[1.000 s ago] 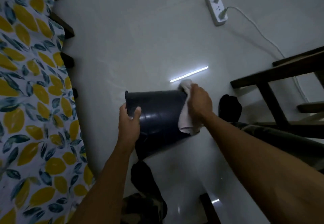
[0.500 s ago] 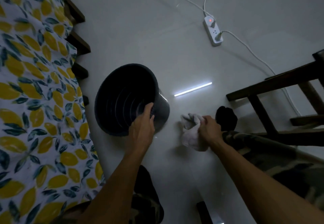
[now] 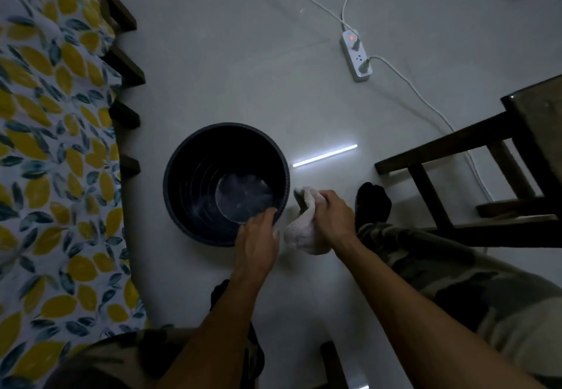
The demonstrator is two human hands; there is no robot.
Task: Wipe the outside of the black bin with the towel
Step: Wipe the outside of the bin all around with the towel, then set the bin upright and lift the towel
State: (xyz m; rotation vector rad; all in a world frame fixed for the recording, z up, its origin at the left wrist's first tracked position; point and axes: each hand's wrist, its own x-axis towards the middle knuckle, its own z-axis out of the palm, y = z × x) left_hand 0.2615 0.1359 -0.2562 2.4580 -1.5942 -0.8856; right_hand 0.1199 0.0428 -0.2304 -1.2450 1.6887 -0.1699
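Black bin [image 3: 194, 175] upright on the pale floor [image 3: 231, 63], mouth open to the camera, ribbed inner wall and round base in plain sight, nothing visible inside. Left hand [image 3: 258, 236] at the near rim, fingers hooked over the edge and closed on it. Right hand [image 3: 331, 218] just beside the bin's right flank, fist closed around the towel [image 3: 304, 233], white cloth bunched and hanging below the knuckles; whether cloth meets the bin wall, cannot tell. Bed [image 3: 51, 145] with the lemon-print cover close on the left, its dark wooden slats near the bin. Dark wooden chair [image 3: 474, 145] to the right, well apart. Bright strip of reflected light [image 3: 324, 155] on the floor just right of the bin. Open floor beyond, out to the power strip [image 3: 355, 57] and its white cables. Camouflage trouser legs and dark socks framing the near side.
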